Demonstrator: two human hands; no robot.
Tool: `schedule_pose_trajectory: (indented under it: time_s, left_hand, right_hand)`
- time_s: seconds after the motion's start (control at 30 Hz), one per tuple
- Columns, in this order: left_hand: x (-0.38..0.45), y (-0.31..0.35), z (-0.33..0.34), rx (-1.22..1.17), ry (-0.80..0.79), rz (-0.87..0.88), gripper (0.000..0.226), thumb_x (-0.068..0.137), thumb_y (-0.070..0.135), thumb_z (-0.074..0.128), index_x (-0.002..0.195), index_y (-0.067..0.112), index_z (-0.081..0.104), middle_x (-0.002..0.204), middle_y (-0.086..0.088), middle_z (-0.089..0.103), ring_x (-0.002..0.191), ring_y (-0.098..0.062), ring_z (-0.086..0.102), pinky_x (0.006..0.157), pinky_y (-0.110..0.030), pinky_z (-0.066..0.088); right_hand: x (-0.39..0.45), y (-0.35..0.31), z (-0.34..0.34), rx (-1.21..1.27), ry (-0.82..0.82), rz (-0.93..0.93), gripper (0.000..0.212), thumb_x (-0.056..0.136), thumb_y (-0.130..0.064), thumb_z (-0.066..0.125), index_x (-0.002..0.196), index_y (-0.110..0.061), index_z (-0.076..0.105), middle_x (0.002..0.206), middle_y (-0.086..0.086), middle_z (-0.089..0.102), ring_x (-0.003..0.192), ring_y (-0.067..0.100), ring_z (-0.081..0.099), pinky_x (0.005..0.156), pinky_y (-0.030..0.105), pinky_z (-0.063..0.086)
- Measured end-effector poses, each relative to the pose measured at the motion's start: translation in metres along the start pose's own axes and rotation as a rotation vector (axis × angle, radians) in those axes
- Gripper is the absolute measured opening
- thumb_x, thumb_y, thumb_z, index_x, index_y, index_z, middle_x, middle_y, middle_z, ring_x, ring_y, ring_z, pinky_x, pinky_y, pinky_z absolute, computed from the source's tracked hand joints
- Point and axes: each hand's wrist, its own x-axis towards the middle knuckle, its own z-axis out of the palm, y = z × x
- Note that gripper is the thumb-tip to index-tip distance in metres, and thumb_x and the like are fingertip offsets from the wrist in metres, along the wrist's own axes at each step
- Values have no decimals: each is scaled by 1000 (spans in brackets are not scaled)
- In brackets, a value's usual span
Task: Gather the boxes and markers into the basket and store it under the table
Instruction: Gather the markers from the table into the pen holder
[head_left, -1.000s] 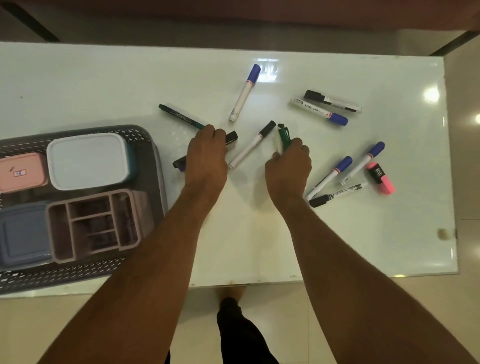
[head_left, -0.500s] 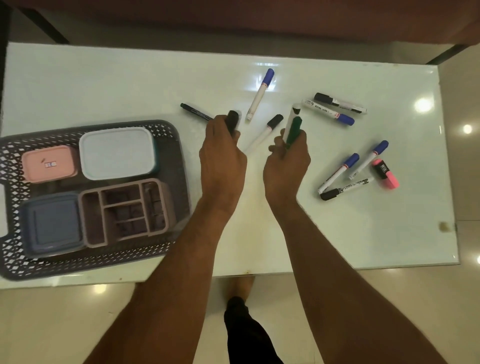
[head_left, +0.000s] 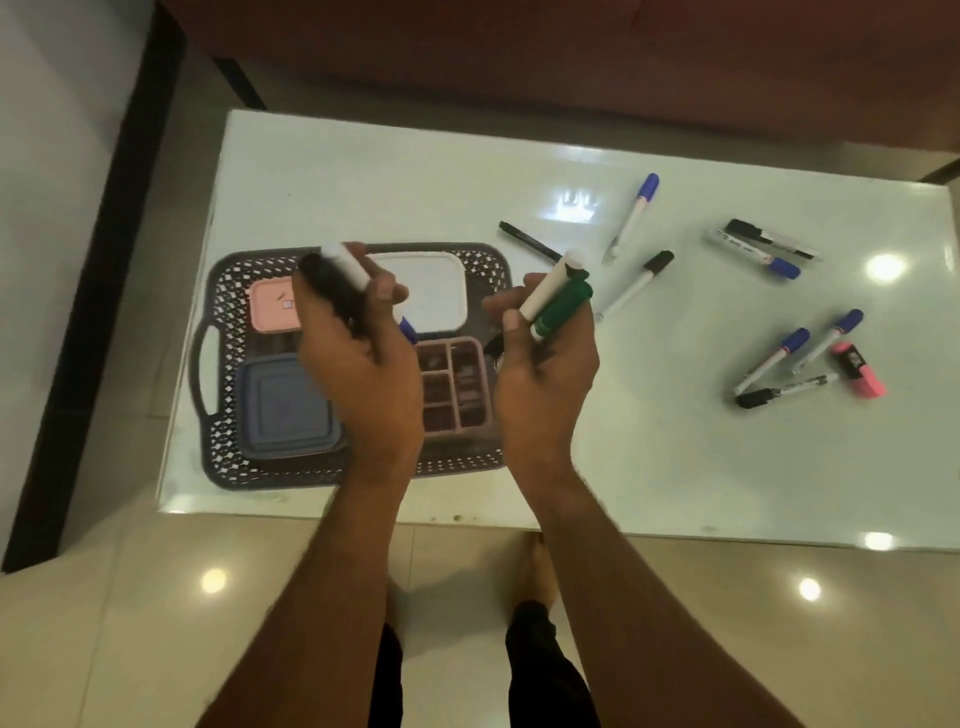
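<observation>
**Both hands full of markers above the basket**

A white glossy table (head_left: 363, 182) fills most of the scene, set on a shiny tiled floor (head_left: 130, 623). On its left part sits a dark perforated basket (head_left: 228, 291) with a handle slot on its left side.

Inside the basket lie 4 boxes: a white-lidded box (head_left: 436, 291) at the far side, a blue-grey box (head_left: 280, 410) at the near left, a pink divided organiser (head_left: 452, 384) at the near right, and a small pink box (head_left: 270, 306) at the far left.

The person's left hand (head_left: 358, 358) is raised over the basket, fingers curled around a marker with a white barrel (head_left: 345, 267); something dark is bunched with it, too blurred to name, and a blue tip shows below the fingers. The right hand (head_left: 545, 358) is up over the basket's right edge, gripping a green marker (head_left: 561, 306) and a white marker (head_left: 550, 286) side by side.

Loose markers lie across the right half of the table: a thin dark pen (head_left: 530, 241) just beyond the right hand, a blue-capped marker (head_left: 631, 215), a black-capped marker (head_left: 636, 283), a pair (head_left: 763, 247) touching near the far right, and a cluster of 3 markers (head_left: 795, 358) with a pink highlighter (head_left: 857, 369) beside them.
</observation>
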Motion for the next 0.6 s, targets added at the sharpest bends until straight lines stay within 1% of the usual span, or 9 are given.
schedule_pose_trajectory:
  time_s: [0.07,0.17,0.23,0.3,0.33,0.4,0.47,0.53,0.6]
  left_hand:
    - [2,-6,-18,-19,21,-26,24,104,9,57,127,8,51,103,-1,69,97,-12,72,87,-23,58]
    - [2,-21,-35,14,48,-24,25,102,6,59,119,24,51,102,21,70,99,1,69,93,-23,55]
    - [-1,-35,-40,16,45,-34,21,102,3,59,117,17,55,103,14,70,99,0,67,94,-26,56]
    - [-5,-50,-43,-8,26,-79,17,102,2,59,118,-1,56,103,-11,70,98,-17,69,96,-33,57]
    - [-7,-57,-43,-22,18,-103,19,101,2,59,119,-5,55,102,-18,69,97,-27,69,95,-37,58]
    - [-11,-66,-42,-29,-3,-122,19,100,-1,59,117,5,58,101,-16,67,93,-30,67,93,-43,58]
    - [-13,-70,-42,-32,-20,-137,32,96,-10,58,117,14,56,100,-9,64,95,-20,65,93,-37,56]
    - [-15,-75,-42,-19,-48,-136,34,92,-17,55,119,2,55,99,-8,63,95,-17,64,94,-31,53]
    - [-14,-77,-40,-1,-63,-132,33,89,-20,55,119,-7,54,99,-11,63,93,-17,64,92,-28,54]
  right_hand:
    - [-11,6,10,-2,7,15,26,101,-7,59,126,-5,56,105,3,74,105,15,72,98,40,58]
    - [-18,20,21,-8,17,18,24,101,-5,59,125,-5,56,103,4,75,105,20,72,98,45,59]
    - [-20,31,26,-43,47,3,25,100,-3,59,125,-4,56,104,5,75,106,21,72,100,49,57]
    - [-22,40,32,-55,76,1,26,99,-2,60,125,-2,55,106,7,76,109,20,71,102,50,55]
    - [-21,42,34,-48,84,2,26,99,-1,60,125,-2,55,109,8,76,110,19,72,103,49,55]
    - [-19,47,39,-27,87,-3,27,98,3,60,123,-2,55,113,11,74,112,19,72,104,44,55]
    - [-18,51,41,-31,75,-2,29,95,8,60,122,-4,55,109,6,74,113,18,72,104,41,56]
    - [-19,54,42,-79,62,0,35,93,11,61,123,-6,55,106,-2,74,111,13,71,102,34,56]
    - [-20,56,41,-109,36,-2,42,91,13,61,128,-7,53,109,5,73,110,15,71,101,28,56]
